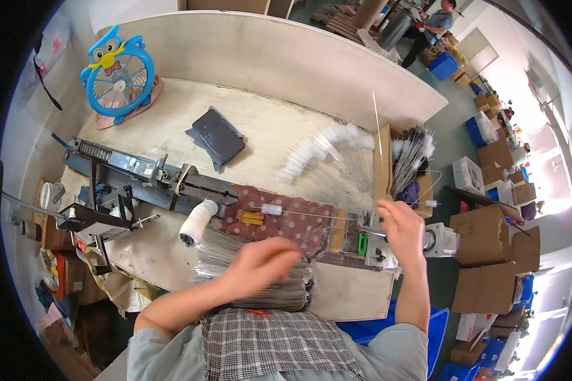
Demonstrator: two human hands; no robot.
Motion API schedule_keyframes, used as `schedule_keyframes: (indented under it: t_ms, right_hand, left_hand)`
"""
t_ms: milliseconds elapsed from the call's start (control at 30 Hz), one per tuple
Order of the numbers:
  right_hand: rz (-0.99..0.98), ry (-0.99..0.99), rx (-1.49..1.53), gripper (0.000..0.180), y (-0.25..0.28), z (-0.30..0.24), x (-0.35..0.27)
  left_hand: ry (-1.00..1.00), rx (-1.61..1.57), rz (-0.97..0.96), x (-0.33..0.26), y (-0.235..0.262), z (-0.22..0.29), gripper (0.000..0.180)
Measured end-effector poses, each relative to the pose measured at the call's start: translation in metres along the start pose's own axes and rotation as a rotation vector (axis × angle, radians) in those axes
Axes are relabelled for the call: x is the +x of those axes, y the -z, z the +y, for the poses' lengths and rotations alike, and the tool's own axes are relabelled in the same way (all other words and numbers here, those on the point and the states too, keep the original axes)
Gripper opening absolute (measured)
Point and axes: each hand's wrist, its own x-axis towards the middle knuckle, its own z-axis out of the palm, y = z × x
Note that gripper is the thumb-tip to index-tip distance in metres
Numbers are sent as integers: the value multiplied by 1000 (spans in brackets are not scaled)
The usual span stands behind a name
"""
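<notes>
My left hand is over a thick bundle of thin metal wires at the table's near edge; motion blurs its fingers. My right hand is raised beside a small metal machine at the table's right end. Its fingers are curled in, and whatever they pinch is hidden. A thin wire brush with a white bristle head lies across a brown polka-dot cloth, its stem running right toward the machine. Near the brush head sits a yellow block. A green clip-like part is on the machine.
Finished-looking white-tipped brushes fan out at the back, beside a cardboard box of wires. A long metal jig spans the left, near a white-wrapped roll. Dark cloths and a blue fan stand farther back.
</notes>
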Motion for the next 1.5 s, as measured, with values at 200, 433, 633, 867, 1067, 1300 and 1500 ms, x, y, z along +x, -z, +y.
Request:
schedule_keyframes:
  t_ms: [200,433,633,867,1067,1300,1500]
  right_hand:
    - [-118,-50,159,16,-41,6,14]
    - [-148,28,76,13,-41,23,7]
    - [-409,94,100,12,-36,0,20]
    - [-259,469,276,10,-109,-64,49]
    - [-234,439,184,9,-148,-98,56]
    - [-295,387,129,7,-155,-117,61]
    - [-276,376,146,9,-143,-111,59]
  left_hand:
    - [-607,1127,167,89,-30,-71,13]
    - [-533,1433,100,133,-33,-66,16]
    - [-592,1539,120,151,-34,-66,23]
    - [-317,831,294,9,19,-45,9]
    - [273,-189,556,-37,61,-40,35]
    - [244,-376,407,-8,62,-27,55]
    - [379,632,446,6,66,-42,49]
